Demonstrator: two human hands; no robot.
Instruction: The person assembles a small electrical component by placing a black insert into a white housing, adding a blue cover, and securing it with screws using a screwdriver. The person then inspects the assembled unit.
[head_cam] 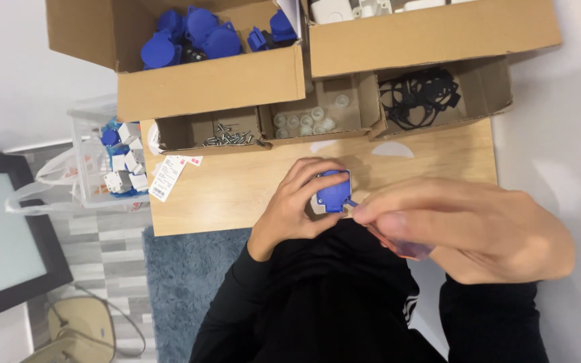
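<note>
I see my left hand (297, 205) over the near edge of the light wooden worktop (237, 191), its grip pinching a small blue plastic socket housing (334, 191) between thumb and curled fingers. The housing is lifted off the worktop, roughly midway along that near edge, and its broad squarish face looks up toward me; I cannot make out a clear long axis on it.

My right hand (465, 225) comes in from the right, fingers pressed together around a screwdriver with a translucent reddish handle (405, 247). The tool's long axis runs from lower right to upper left, and its thin tip points at the housing's right lower corner, touching or just short of it; I cannot tell which.

Along the far edge stand open cardboard boxes: a large one of blue plastic socket covers (196, 33) at the far left, another of white plastic parts (344, 8) beside it, and in front of them three shallow compartments holding small metal screws (230, 138), clear round plastic caps (307, 119) and black rubber gaskets (418, 94). Off the left edge sits a clear plastic basket (85, 168) of blue-and-white assembled pieces, with a white paper label (167, 178) lying at the left edge beside it.
</note>
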